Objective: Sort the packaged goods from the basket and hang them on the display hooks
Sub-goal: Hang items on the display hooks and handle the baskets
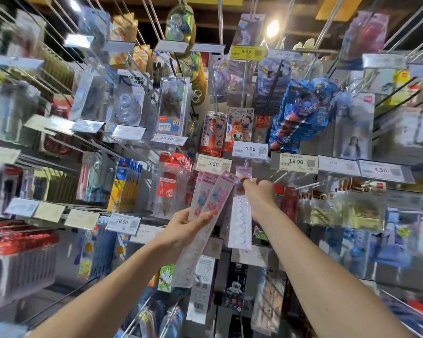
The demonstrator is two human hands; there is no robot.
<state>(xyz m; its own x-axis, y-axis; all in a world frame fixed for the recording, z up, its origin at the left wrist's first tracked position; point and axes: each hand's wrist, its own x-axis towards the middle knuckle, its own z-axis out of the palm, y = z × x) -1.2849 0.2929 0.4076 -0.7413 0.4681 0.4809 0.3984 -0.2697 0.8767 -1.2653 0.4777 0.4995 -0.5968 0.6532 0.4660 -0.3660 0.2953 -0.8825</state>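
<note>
Your left hand (181, 228) grips two long pink plastic ruler packs (217, 198); right hand (260, 193), at one o'clock, pinches a white pack (241, 223) by its top. Likely light, bendy: hold near the hole.

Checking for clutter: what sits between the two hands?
In the head view, the long pink packs that the left hand grips, then the hanging pack that the right hand pinches at its top.
</note>
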